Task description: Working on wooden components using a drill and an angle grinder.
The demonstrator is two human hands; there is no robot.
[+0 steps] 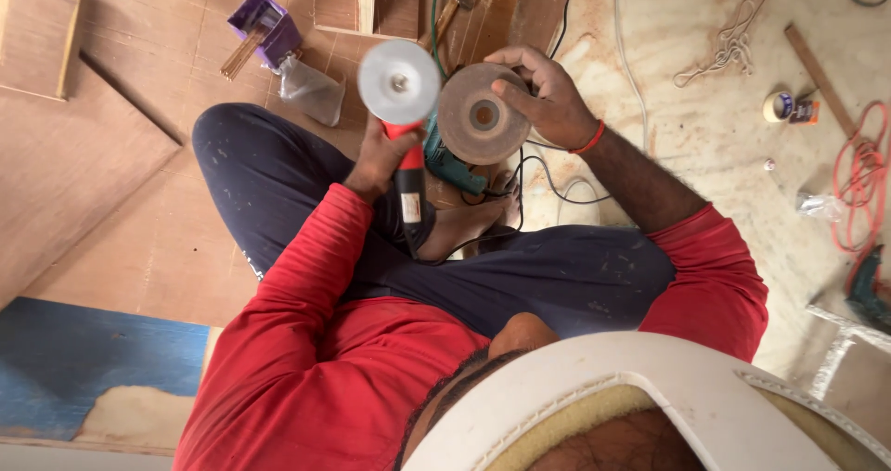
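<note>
— Where are you sitting?

— On a floor [139, 211] of brown plywood sheets, dusty and pale on the side past my right hand. My legs are folded under me in dark trousers [557, 276], and my bare foot [473, 220] lies just below both hands.

— What have you got hold of?

— My left hand [376, 160] is wrapped tight round the red-and-black body of an angle grinder [408, 169]. Its head points away from me, and the round white backing pad [399, 81] faces up at me with a small metal nut in its centre. My right hand [543, 95] holds a worn brown sanding disc [478, 114], fingers curled over its far rim and thumb pressed on its face. The disc has a dark hole in the middle and sits just beside the white pad, the edges almost touching.

— Anything crowding you?

— A teal power tool [450, 165] lies on the floor right under the disc, with black cords [557, 188] looping past my right wrist. Beyond my left hand there is a clear plastic bag [311, 89] and a purple box [264, 24]. Well off past my right hand lie a roll of tape [778, 106], a coil of red cable [858, 188] and a tangle of pale string [733, 39].
</note>
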